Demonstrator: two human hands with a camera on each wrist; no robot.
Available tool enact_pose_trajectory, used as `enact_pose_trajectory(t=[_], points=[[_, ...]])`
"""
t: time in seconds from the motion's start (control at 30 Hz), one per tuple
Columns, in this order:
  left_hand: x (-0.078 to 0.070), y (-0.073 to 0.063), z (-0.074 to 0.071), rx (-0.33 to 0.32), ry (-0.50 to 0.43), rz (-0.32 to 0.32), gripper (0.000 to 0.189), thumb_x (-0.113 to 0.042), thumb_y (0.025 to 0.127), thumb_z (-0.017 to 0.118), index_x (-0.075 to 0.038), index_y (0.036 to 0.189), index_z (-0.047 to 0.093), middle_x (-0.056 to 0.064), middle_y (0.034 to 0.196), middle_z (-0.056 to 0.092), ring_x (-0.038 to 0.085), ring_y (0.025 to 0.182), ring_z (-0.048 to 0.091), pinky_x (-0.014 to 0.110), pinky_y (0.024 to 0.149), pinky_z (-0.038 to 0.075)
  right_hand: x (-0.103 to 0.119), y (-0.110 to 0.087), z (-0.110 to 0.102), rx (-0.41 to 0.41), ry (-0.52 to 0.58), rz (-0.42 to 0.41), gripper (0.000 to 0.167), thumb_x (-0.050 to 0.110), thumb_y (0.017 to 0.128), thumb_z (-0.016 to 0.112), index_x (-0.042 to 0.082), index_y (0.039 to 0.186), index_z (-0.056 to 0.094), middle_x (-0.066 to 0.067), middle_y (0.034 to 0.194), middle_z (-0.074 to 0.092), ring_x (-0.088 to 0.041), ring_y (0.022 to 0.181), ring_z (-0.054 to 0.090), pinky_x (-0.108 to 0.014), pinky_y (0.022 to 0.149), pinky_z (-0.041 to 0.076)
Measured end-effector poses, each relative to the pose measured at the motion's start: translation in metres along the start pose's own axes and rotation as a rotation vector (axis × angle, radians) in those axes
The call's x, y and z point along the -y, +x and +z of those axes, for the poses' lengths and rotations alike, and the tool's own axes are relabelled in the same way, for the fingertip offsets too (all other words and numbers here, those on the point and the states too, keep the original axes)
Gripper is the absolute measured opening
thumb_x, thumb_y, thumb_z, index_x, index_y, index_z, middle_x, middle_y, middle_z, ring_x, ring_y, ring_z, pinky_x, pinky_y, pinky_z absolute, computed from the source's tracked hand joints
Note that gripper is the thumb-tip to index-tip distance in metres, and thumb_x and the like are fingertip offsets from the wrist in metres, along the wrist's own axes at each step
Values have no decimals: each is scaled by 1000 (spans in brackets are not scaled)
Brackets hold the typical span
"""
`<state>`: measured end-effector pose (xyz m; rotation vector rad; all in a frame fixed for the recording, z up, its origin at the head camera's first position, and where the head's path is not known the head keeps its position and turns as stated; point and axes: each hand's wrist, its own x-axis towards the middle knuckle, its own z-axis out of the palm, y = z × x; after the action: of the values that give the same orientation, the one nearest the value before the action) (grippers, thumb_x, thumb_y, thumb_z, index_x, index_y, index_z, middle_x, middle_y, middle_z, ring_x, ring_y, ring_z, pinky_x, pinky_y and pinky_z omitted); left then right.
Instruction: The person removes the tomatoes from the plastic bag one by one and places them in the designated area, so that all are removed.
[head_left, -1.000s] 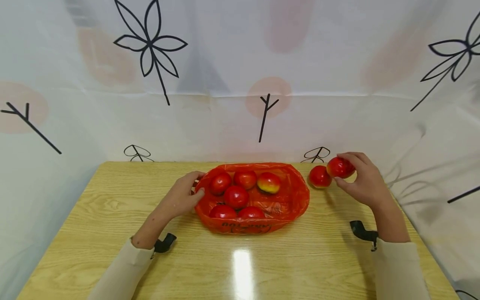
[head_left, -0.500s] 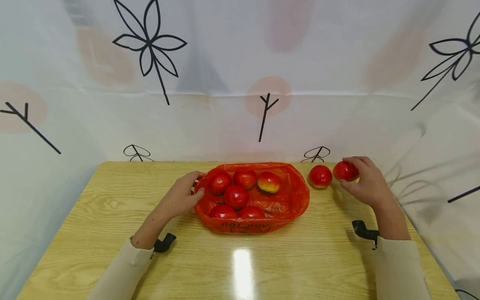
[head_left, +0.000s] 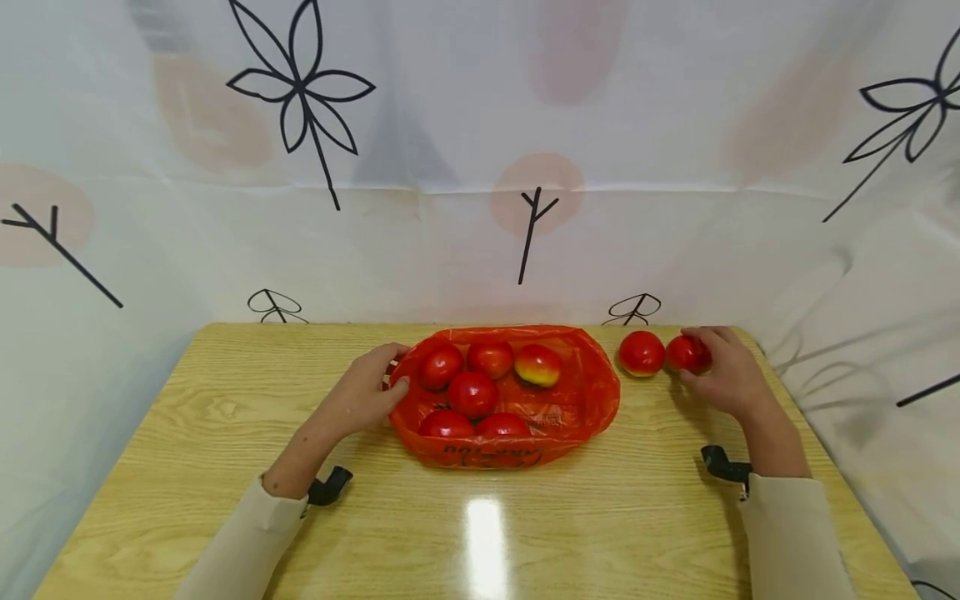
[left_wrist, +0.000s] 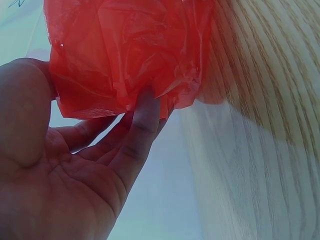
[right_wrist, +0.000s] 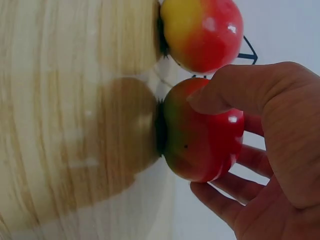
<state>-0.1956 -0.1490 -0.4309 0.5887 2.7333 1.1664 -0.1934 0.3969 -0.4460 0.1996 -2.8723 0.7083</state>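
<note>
A red plastic bag [head_left: 581,392] stands open at the middle of the table, with several glossy red tomatoes [head_left: 472,394] inside; one shows yellow on its lower side. My left hand [head_left: 367,390] holds the bag's left edge, and in the left wrist view its fingers [left_wrist: 142,117] press the crinkled plastic. To the bag's right, my right hand [head_left: 727,371] has thumb and fingers around a tomato [right_wrist: 210,142] that rests on the table, its dark green leafy end down. Another tomato [head_left: 641,354] sits just left of it, outside the bag.
The wood-grain table [head_left: 375,533] reaches back to a white patterned cloth [head_left: 420,250], which also hangs at both sides. Dark camera mounts [head_left: 723,463] are worn at both wrists. A light reflection lies on the tabletop in front of the bag.
My right hand has lowered its tomato and shifted it slightly right, from in front of the other loose tomato down onto the table beside it. My left hand and the bag stay put.
</note>
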Motion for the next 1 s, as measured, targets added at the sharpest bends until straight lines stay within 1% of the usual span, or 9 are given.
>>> enact_pose_trajectory(t=[0.13, 0.4, 0.63, 0.83, 1.0], points=[[0, 0, 0, 5, 3, -7, 41, -11, 102, 63, -4, 142, 58, 11, 133, 66, 27, 109, 65, 40, 88, 63, -1, 0, 1, -13, -4, -22, 62, -1, 83, 79, -10, 139, 54, -38, 138, 47, -59, 121, 48, -77, 96, 46], [1, 1, 0, -8, 17, 25, 39, -10, 101, 62, -3, 139, 60, 11, 127, 68, 25, 103, 65, 37, 84, 61, 2, 0, 3, -35, -12, -47, 61, -1, 82, 79, -10, 138, 56, -38, 136, 49, -58, 120, 49, -76, 96, 46], [2, 2, 0, -3, 20, 30, 39, -9, 102, 62, -3, 140, 59, 12, 129, 68, 26, 106, 65, 40, 86, 61, 4, 0, 1, -6, -9, -48, 63, -1, 82, 80, -10, 139, 55, -38, 138, 47, -58, 120, 48, -76, 95, 47], [2, 2, 0, -1, 13, 24, 40, -9, 102, 62, -2, 141, 59, 12, 131, 67, 27, 107, 65, 40, 87, 62, 7, 1, -1, 19, -16, -21, 64, 1, 84, 79, -9, 142, 54, -38, 143, 44, -59, 125, 45, -77, 96, 47], [1, 2, 0, 2, 13, 20, 40, -9, 102, 62, -2, 141, 59, 12, 131, 67, 27, 107, 65, 40, 87, 62, 12, 0, -4, 14, -20, -23, 64, 2, 85, 80, -8, 142, 54, -37, 145, 43, -60, 128, 42, -79, 96, 46]])
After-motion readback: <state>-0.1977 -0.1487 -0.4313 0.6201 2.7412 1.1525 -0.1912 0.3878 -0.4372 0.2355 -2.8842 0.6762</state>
